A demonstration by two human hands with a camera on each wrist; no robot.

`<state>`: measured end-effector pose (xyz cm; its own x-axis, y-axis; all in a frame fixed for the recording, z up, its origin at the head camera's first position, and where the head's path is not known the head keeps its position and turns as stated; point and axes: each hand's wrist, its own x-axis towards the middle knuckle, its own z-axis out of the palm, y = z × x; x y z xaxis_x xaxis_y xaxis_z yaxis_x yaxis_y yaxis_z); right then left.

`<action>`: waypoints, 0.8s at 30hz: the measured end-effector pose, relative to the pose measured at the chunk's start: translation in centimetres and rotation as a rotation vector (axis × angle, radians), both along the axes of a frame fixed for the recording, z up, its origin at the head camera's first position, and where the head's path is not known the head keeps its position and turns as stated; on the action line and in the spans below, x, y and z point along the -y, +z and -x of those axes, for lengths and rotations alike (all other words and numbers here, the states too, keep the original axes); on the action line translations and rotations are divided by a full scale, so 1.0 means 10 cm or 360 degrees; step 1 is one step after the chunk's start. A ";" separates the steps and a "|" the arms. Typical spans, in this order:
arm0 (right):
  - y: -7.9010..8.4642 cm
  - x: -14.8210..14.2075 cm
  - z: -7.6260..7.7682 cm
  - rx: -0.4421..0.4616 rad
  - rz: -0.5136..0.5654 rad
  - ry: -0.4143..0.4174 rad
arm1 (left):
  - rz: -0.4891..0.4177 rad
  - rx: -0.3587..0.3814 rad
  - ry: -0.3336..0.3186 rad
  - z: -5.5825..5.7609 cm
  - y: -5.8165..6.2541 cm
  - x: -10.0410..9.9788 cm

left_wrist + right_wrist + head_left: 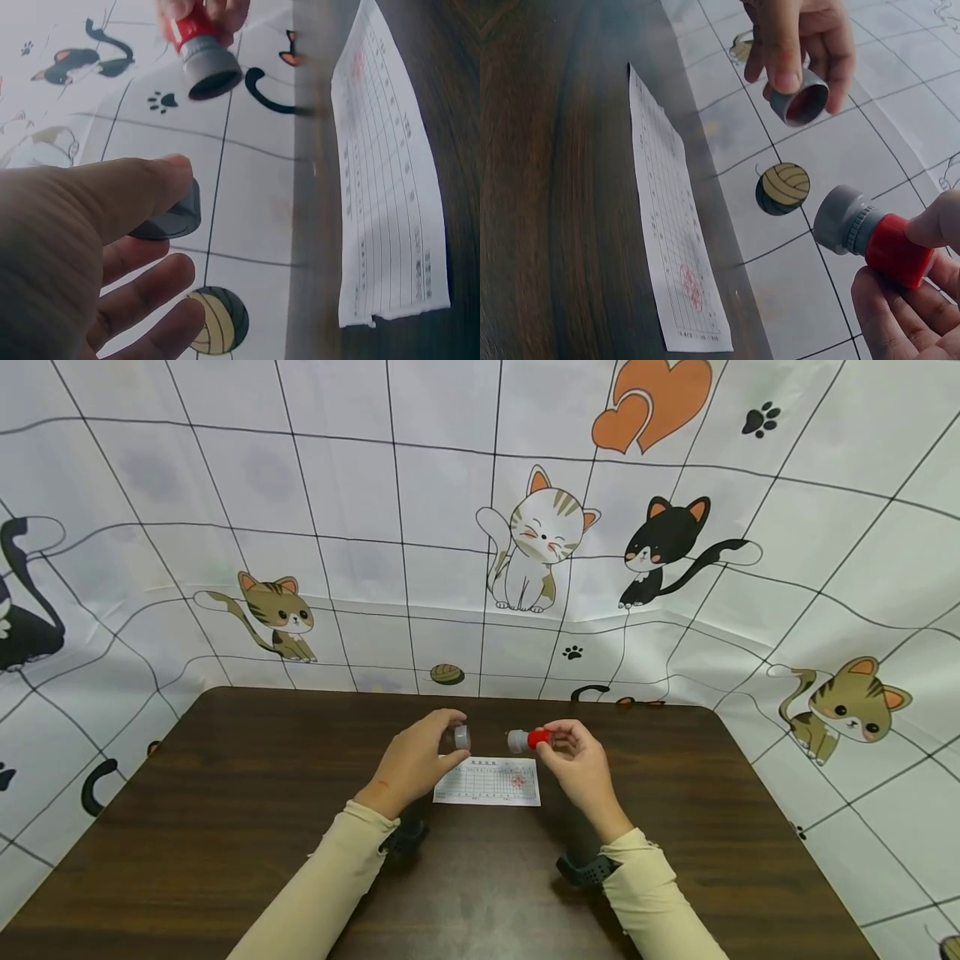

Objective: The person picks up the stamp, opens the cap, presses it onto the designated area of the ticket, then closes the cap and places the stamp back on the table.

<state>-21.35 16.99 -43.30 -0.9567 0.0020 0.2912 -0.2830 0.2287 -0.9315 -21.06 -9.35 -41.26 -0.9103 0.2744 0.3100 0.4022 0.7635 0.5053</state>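
My left hand (411, 762) pinches a small grey round cap (462, 737) between thumb and fingers. The cap's hollow side, reddish inside, faces the stamp in the right wrist view. Across from it, my right hand (579, 767) grips the red body of a red and grey hand stamp (897, 247), whose grey end points toward the cap. A gap separates the two parts, both held above the table. Below and between the hands lies a white printed form (483, 787) with a table grid and a red round stamp mark on its right part.
The dark brown wooden table (225, 810) runs back to a white sheet (345, 485) printed with cats and grid lines. Dark bands (588, 870) circle both wrists, below the pale sleeves (660, 893).
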 end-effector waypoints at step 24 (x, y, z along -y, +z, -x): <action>0.10 0.18 -0.12 -0.0223 0.0069 0.0367 | 0.0085 -0.0139 -0.0091 -0.07 0.06 -0.13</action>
<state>-20.16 15.15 -42.32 -0.8837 -0.1961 0.4250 -0.4497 0.1041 -0.8871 -20.33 -8.05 -40.70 -0.8628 0.3433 0.3712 0.4866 0.7630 0.4255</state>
